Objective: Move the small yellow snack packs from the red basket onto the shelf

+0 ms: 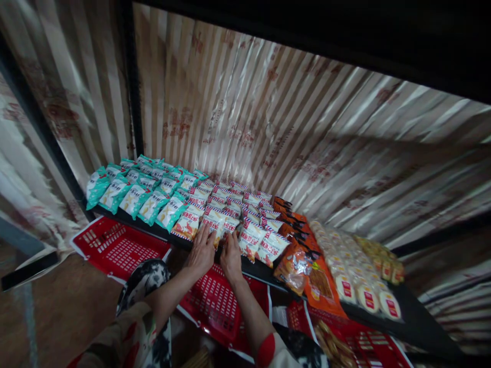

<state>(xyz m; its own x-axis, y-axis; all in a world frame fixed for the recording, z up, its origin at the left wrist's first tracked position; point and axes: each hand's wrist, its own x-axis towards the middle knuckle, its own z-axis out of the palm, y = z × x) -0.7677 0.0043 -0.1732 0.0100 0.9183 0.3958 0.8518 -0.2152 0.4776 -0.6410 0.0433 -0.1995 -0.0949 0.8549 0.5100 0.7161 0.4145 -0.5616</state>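
My left hand (pixel 202 251) rests against the front of a white snack bag (pixel 213 221) with red lettering and a striped top edge. Its fingers are stretched out over the lower part of the bag. Close beside it, my right hand (pixel 231 258) has its fingers bent and closed at the lower edge of a matching snack bag (pixel 229 224). The fingertips partly cover both bags. More bags of the same kind (pixel 251 239) stand in rows behind and to either side, on a dark shelf (pixel 264 273).
Teal snack bags (pixel 135 198) fill the shelf's left end. Rightward are orange packs (pixel 320 283), round white packs (pixel 368 299) and yellowish packs (pixel 387 268). Red baskets (pixel 120 245) sit below the shelf edge. Striped plastic sheeting (pixel 230 102) hangs behind; a dark post (pixel 132 76) stands left.
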